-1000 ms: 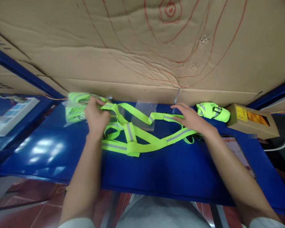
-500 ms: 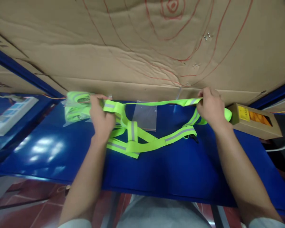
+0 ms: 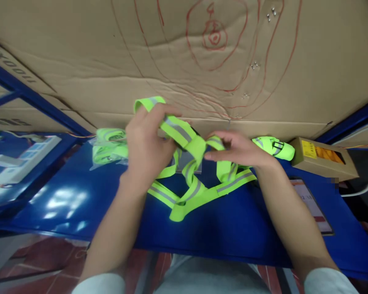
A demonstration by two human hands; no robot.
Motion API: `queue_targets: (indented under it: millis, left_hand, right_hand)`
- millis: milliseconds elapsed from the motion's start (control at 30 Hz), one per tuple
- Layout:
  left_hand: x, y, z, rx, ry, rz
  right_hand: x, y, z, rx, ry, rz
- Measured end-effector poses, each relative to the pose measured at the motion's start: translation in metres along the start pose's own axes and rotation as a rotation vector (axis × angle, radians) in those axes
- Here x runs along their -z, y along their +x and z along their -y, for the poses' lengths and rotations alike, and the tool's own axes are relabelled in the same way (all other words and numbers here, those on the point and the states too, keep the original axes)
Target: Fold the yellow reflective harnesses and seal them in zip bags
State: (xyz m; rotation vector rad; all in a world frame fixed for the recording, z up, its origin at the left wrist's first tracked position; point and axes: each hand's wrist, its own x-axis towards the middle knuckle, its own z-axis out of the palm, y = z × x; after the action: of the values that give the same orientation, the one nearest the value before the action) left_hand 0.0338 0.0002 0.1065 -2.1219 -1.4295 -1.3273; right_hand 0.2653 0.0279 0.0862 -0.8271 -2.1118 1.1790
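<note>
Neon yellow-green straps with grey stripes [image 3: 202, 197] lie partly on the blue table, and part of them is raised between my hands. My left hand [image 3: 151, 143] is closed around a raised strap section, whose loop sticks out above the fingers. At the right, my right hand [image 3: 233, 149] touches the strap beside a folded joint, its thumb and fingers near the band; whether they pinch it is hard to tell. A clear plastic sheet shows partly beneath the straps.
Bagged green straps [image 3: 109, 146] lie at the left, near a white power strip [image 3: 29, 159]. At the right are a rolled green strap [image 3: 274, 148], a cardboard box [image 3: 325, 158] and a tablet or phone [image 3: 314, 208]. Cardboard [image 3: 88, 53] stands behind the blue table [image 3: 227, 232].
My hands have come closer together, lifting and bunching the strap that was stretched between them. The right hand has moved left, uncovering the rolled strap.
</note>
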Motion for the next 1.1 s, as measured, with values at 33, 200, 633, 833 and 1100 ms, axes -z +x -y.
queue_targets:
  millis: [33,200,633,833,1100]
  left_hand:
    - [0.004,0.003,0.003,0.030,0.094,-0.013]
    - [0.014,0.002,0.039,0.292,0.290,0.045]
    - [-0.042,-0.053,0.012,0.184,-0.002,0.282]
    - [-0.075,-0.107,-0.061,-0.274,0.010,0.488]
    - [-0.017,-0.135,-0.048,-0.413,0.108,0.768]
  right_hand:
    - [0.007,-0.002,0.003,-0.021,0.023,-0.085]
    - [0.045,-0.029,0.003,-0.070,-0.044,-0.549]
    - [0.031,-0.013,-0.006,-0.006,-0.199,-0.657]
    - [0.025,-0.005,-0.017,-0.066,-0.279,-0.699]
    - [0.041,0.005,-0.081,-0.453,-0.658,-0.587]
